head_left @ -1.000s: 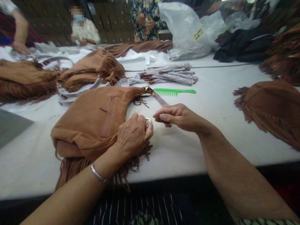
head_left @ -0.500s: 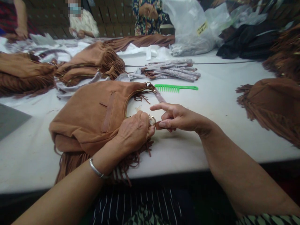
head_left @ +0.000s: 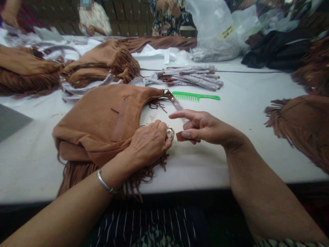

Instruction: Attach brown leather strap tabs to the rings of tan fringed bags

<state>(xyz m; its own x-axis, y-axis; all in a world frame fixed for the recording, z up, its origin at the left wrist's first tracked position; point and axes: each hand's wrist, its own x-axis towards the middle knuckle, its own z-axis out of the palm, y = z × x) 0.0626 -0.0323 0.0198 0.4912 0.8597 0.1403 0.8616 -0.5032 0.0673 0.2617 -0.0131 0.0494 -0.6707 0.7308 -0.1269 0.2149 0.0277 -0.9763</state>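
Observation:
A brown fringed handbag (head_left: 95, 116) lies on the white table, its curved opening facing right. My left hand (head_left: 150, 140) is closed at the bag's near corner, gripping it by a metal ring (head_left: 170, 132) that shows beside the thumb. Just right of the ring, my right hand (head_left: 203, 127) pinches the end of a brown strap (head_left: 180, 136) between thumb and fingers, index finger stretched out. A gap shows between strap end and ring. The plastic-wrapped part of the strap (head_left: 179, 106) runs from the bag's far ring down behind my right hand.
A green comb (head_left: 196, 96) lies beyond my hands, with a pile of wrapped straps (head_left: 190, 76) behind it. More fringed bags lie at left (head_left: 102, 63) and right (head_left: 303, 120). Clear plastic bags (head_left: 216, 34) stand at the back. Several people work across the table.
My right hand has drawn slightly away from the ring, and the strap end now shows apart from it. My left hand keeps its grip. The camera view has shifted a little.

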